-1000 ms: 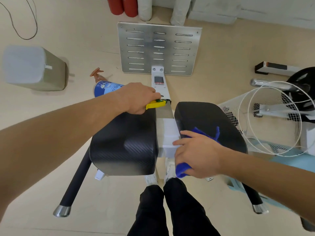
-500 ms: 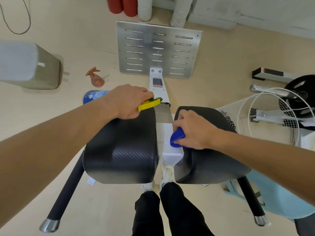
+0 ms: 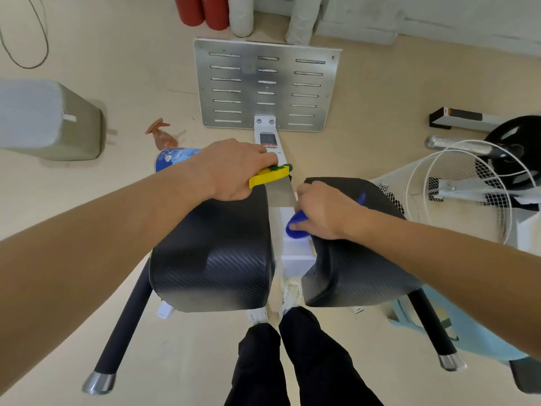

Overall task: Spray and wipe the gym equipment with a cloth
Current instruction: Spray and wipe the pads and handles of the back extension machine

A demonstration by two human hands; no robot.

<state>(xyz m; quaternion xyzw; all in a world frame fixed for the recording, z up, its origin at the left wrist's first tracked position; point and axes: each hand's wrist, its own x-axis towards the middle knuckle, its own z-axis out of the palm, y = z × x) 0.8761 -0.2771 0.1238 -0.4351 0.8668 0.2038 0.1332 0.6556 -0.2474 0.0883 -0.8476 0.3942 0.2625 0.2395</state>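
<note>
L hand (image 3: 234,169) grips yellow handle (image 3: 269,174); R hand (image 3: 323,210) presses blue cloth (image 3: 297,225) on pad (image 3: 357,259).

Right hand (image 3: 325,212) presses blue cloth (image 3: 297,228) on right pad (image 3: 360,259)

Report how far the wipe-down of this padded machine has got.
Done: spraying seems over, since the spray bottle sits on the floor. In hand: the right hand presses the blue cloth at the right pad's inner edge; the left hand grips the yellow lever. Left: cannot tell which surfaces remain unwiped.
</note>
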